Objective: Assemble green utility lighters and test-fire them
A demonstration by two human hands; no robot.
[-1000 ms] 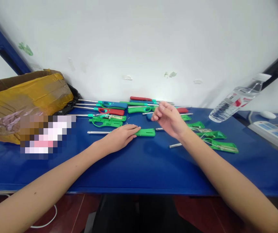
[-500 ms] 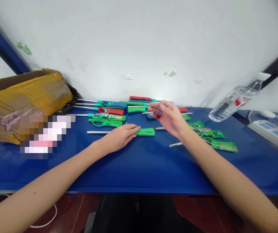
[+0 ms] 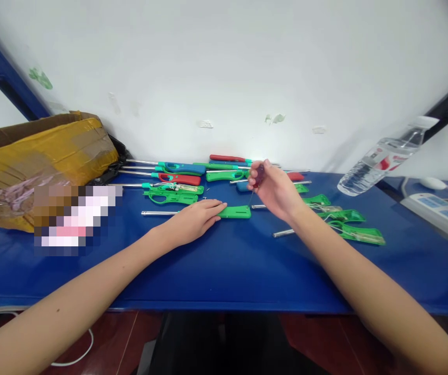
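My left hand lies over a green lighter, fingers together, pressing it on the blue table. The lighter's metal tube points left. My right hand is closed around the dark red handle of a screwdriver, whose thin shaft points down to the lighter's right end. Whether the tip touches is too small to tell. Just behind my left hand lie an opened green lighter casing and tiny screws. Opened green lighters with bare insides lie right of my right hand.
Red, blue and green lighters lie along the wall. A taped cardboard box stands at the left beside a pixelated patch. At the right are a tilted water bottle and a white device.
The fingers of my right hand have curled further around the screwdriver handle, and its shaft now shows more clearly. My left hand stays on the lighter.
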